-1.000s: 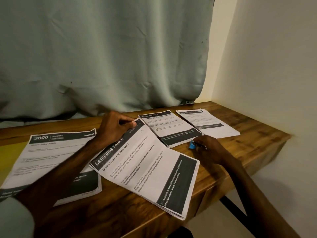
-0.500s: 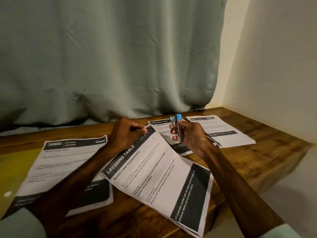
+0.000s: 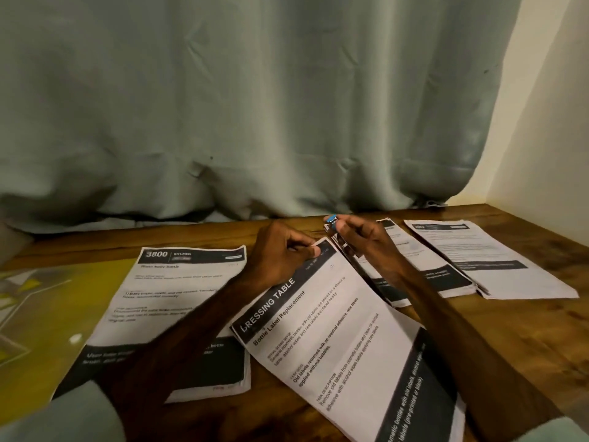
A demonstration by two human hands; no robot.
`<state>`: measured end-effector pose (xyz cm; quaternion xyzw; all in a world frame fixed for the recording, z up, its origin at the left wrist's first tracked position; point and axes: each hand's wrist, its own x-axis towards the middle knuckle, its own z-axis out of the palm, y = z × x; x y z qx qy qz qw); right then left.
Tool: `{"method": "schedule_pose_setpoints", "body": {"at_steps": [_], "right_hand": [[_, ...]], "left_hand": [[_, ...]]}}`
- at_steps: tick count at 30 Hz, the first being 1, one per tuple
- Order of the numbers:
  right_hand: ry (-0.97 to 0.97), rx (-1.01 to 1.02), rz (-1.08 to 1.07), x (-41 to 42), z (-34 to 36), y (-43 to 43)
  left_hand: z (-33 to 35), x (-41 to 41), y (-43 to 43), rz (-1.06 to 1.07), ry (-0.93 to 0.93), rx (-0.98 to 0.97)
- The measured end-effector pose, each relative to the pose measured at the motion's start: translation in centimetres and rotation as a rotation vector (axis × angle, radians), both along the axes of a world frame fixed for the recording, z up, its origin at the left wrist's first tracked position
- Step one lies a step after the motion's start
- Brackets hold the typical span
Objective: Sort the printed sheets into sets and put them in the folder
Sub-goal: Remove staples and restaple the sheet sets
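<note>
The grip of the right hand is closed round a small blue-tipped tool, seemingly a stapler, held just above and beyond the top corner of the Dressing Table set. The left hand, immediately beside it, pinches that same corner, thumb on top. The set's long axis runs from there back toward the person across the surface, so the stapler likely needs only a short drop nearer.

Dim, warm indoor light, brightest on the wall at right, perhaps from that side. Soft motion blur throughout; wide-angle bending at edges.
</note>
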<state>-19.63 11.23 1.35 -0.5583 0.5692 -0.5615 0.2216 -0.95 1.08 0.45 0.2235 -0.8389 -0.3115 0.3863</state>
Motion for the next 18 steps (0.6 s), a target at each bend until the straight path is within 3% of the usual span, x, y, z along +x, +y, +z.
{"method": "schedule_pose_setpoints", "body": {"at_steps": [6,12,18], "right_hand": [[-0.058,-0.138,-0.026,-1.3,-0.4,1.3],[0.284,-0.091,-0.053,-1.8,-1.3,1.7],[0.413,-0.159,-0.029,-1.5,-0.7,2.2]], "left_hand": [[-0.6,-0.2,0.2,0.038,-0.014,0.034],[-0.4,-0.2,0.8,0.066,-0.033,-0.006],[0.1,-0.1,1.3,0.056,-0.014,-0.053]]}}
